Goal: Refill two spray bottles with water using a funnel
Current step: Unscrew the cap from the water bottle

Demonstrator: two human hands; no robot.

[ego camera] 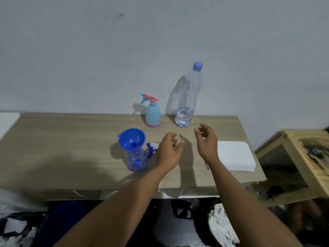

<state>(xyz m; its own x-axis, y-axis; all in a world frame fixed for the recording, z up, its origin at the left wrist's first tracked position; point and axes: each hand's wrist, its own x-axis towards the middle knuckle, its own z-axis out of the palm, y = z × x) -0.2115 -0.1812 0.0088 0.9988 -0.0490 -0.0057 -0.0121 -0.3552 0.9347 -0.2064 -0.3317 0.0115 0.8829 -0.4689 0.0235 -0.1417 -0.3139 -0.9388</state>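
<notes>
Head view: near frame centre, the left hand (169,150) and right hand (206,141) hover empty, fingers loosely curled. The left hand partly hides a white-and-blue trigger sprayer (152,146) beside the clear blue spray bottle (137,162), which carries a blue plastic funnel (128,139). Above them stand a pale-blue, pink-capped spray bottle (153,115) and a clear plastic water bottle (187,97).

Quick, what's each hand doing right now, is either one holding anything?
Left hand: open, fingers loosely curled, holding nothing.
Right hand: open, fingers loosely curled, holding nothing.
</notes>
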